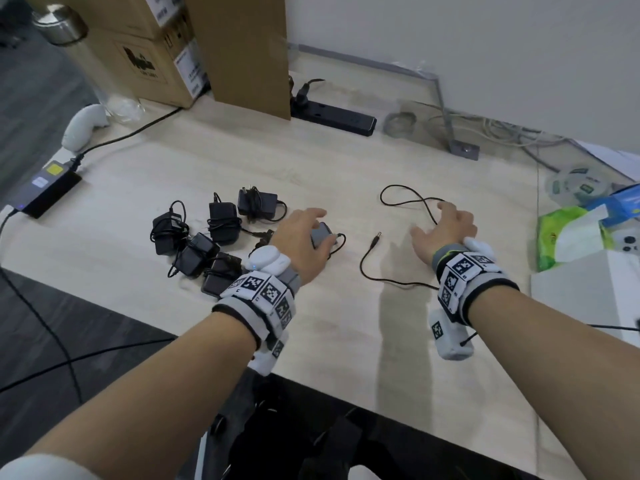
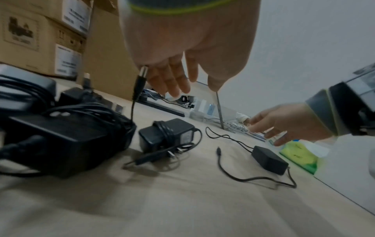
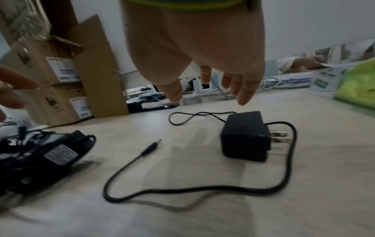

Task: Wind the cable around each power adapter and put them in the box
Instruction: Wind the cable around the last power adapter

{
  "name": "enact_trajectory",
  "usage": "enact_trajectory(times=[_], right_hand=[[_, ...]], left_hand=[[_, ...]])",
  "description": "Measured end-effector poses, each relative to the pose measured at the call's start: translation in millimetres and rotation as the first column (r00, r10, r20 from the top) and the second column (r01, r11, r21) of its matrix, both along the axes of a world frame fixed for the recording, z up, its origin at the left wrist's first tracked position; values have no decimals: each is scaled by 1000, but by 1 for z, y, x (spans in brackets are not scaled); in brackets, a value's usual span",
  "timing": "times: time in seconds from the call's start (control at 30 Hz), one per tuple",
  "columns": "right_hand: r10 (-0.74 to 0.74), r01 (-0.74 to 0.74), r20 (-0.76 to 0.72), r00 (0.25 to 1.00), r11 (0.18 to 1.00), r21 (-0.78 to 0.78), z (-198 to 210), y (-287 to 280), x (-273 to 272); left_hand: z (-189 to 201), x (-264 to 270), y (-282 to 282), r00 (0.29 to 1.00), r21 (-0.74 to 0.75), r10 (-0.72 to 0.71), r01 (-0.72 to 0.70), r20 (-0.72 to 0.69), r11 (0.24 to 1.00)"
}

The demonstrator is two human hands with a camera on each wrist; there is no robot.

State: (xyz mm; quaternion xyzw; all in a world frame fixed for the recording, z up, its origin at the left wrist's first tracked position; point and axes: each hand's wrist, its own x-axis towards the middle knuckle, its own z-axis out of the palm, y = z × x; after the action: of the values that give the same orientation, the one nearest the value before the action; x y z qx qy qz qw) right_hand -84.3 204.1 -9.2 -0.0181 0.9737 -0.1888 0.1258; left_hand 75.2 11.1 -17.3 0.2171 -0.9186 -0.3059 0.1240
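Black plastic, the unwound power adapter (image 3: 245,136) lies on the table just below my right hand (image 1: 445,230), prongs pointing right in the right wrist view. Its cable (image 3: 182,191) sprawls loose around it in a wide loop, the barrel plug (image 1: 375,236) resting between my two hands. My right hand hovers palm down with fingers spread and relaxed, gripping nothing. My left hand (image 1: 301,237) hangs palm down over an already wound adapter (image 2: 166,135), its fingers loose and holding nothing as well.

Left of it sits a cluster of wound adapters (image 1: 194,242), cables wrapped round their bodies. Behind them stand cardboard boxes (image 1: 156,46), one tall open box (image 1: 246,50) nearest the black power strip (image 1: 334,117). A laptop charger brick (image 1: 52,194) lies at the far left edge, and a green tissue pack (image 1: 562,237) at the right.

The pale wood table (image 1: 346,323) meets a white wall, with grey cables tangled along the back.
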Motion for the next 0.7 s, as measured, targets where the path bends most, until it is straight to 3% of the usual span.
enact_trajectory(times=[0.23, 0.37, 0.53, 0.63, 0.7], right_hand=[[-41, 20, 103, 994, 981, 194, -20, 12, -4], [-91, 69, 101, 991, 976, 205, -24, 16, -8], [-167, 138, 203, 965, 979, 150, -27, 16, -9], [-176, 163, 206, 963, 984, 77, -17, 8, -4], [-156, 174, 218, 963, 983, -65, -5, -3, 2]], left_hand=[[-4, -8, 20, 990, -223, -74, 46, -118, 974], [-9, -3, 23, 983, -252, -91, 48, -159, 966], [-13, 3, 32, 974, -207, -165, 132, -154, 969], [-17, 5, 36, 983, -51, -143, 138, -119, 989], [-13, 2, 35, 994, 95, -80, 87, -73, 992]])
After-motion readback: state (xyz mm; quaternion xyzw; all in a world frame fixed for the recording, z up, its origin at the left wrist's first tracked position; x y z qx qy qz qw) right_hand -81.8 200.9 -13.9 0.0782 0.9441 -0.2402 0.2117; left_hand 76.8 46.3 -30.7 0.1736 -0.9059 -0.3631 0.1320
